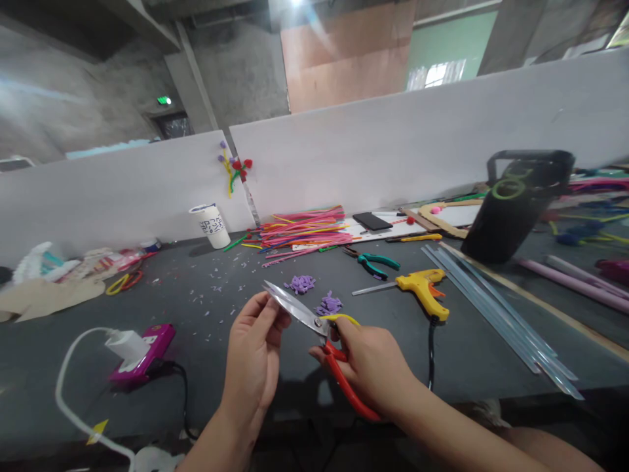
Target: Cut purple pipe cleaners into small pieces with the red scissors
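My right hand [368,367] grips a pair of scissors [299,313] with red and yellow handles, its blades pointing up and left. The blade tips reach the fingers of my left hand [255,347], which are pinched together; whatever they hold is too small or hidden to make out. Just beyond the blades lie two small piles of short purple pieces, a farther pile [301,283] and a nearer pile [329,303]. White scraps [216,292] are scattered on the dark table to the left.
A yellow glue gun [422,292], green-handled pliers [376,262] and clear glue sticks [496,314] lie at the right, near a black bottle [515,210]. Colourful pipe cleaners [304,229] are heaped at the back beside a white cup [211,226]. A purple power strip [147,354] sits left.
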Demonstrator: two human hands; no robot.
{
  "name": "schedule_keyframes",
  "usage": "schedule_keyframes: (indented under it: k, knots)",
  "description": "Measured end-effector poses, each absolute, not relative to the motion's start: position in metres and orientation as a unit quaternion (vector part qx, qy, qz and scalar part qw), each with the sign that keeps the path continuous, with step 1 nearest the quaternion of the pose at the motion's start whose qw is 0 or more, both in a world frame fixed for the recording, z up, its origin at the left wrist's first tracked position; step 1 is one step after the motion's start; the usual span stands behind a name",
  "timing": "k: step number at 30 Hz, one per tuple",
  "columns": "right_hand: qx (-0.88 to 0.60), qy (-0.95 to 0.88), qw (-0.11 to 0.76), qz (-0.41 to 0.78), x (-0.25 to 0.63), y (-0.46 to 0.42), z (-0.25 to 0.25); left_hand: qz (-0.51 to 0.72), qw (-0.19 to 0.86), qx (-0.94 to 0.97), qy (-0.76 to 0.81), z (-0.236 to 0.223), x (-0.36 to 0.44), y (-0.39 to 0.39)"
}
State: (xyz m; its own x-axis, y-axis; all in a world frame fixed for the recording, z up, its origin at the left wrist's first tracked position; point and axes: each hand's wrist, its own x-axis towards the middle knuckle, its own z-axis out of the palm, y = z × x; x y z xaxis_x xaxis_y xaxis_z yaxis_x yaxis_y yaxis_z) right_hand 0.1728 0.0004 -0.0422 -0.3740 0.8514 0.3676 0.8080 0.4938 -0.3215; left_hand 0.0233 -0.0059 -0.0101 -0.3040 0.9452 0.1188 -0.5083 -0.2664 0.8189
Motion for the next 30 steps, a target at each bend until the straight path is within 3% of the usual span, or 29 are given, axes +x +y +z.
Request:
schedule_keyframes:
  k: [10,17,30]
  knots:
    - [-0.513,-0.825,0.234,0.044,0.1716,0.0030,-0.0404,0.726,0.490,0.327,0.356,-0.0088,0.0215,-0.0051]
    - [-0.512,-0.810,0.264,0.104,0.1746,0.0031,-0.0354,0.721,0.493,0.312,0.374,-0.0049,0.0207,-0.0066]
    - [-0.492,-0.832,0.248,0.069,0.1754,0.0017,-0.0398,0.722,0.499,0.328,0.349,-0.0040,0.0203,-0.0077]
